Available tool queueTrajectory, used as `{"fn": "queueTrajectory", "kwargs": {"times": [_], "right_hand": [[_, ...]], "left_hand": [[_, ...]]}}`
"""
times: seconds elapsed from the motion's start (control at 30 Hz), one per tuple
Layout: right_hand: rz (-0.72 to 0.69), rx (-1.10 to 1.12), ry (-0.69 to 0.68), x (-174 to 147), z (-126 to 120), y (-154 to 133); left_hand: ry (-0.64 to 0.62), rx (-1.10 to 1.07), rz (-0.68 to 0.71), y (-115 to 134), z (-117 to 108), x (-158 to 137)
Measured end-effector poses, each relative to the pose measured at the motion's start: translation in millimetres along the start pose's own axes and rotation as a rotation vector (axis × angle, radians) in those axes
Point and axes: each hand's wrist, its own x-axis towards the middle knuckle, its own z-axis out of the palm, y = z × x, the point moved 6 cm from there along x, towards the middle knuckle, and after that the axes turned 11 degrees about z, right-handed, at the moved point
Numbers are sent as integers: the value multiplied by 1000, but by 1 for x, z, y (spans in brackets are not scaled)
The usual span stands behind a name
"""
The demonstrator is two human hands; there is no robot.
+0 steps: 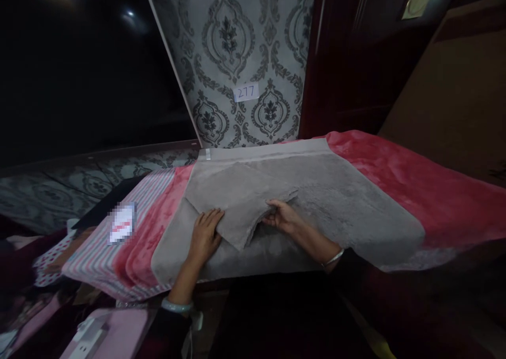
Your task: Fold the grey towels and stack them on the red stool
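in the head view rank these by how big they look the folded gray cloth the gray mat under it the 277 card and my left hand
1. gray mat
2. folded gray cloth
3. left hand
4. 277 card

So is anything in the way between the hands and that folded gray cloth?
No, nothing visible is in the way: the right hand holds the gray cloth by its edge, and the left hand rests at its left side.

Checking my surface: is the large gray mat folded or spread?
Spread: the mat lies wide over the pink blanket, though the smaller gray cloth in the right hand covers part.
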Motion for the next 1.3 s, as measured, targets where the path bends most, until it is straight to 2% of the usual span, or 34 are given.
{"fn": "queueTrajectory", "kwargs": {"times": [0.17,0.27,0.37,0.5,0.57,0.63,0.7,0.8,0.9,0.93,1.0,1.13,1.2,1.3], "right_hand": [[-197,-24,-151,-11,44,-48],[-334,-32,-212,-35,71,-82],[-481,-29,-254,-72,89,-118],[-721,-73,-325,-129,109,-166],[-794,-102,-334,-146,121,-187],[-808,-127,-317,-146,133,-203],[-768,-158,-263,-125,140,-211],[-575,-244,-101,-59,127,-197],[-370,-411,99,6,88,-152],[-373,-462,163,19,72,-137],[-377,-499,201,36,43,-108],[-432,-575,253,39,-1,-74],[-528,-739,259,34,-7,-65],[-766,-1234,250,24,8,-45]], "left_hand": [[110,-39,-199,-48,-11,17],[232,-113,-248,-58,-26,32],[350,-206,-254,-41,-51,47],[429,-323,-258,7,-96,70],[461,-457,-286,25,-112,82],[475,-650,-358,31,-115,92],[466,-863,-467,25,-101,97],[385,-1157,-710,3,-52,87],[223,-1312,-978,-18,5,56],[188,-1325,-1027,-23,19,46],[166,-1335,-1049,-33,39,31],[260,-1341,-974,-43,55,23],[308,-1323,-949,-45,57,24],[333,-1284,-923,-41,55,25]]}}
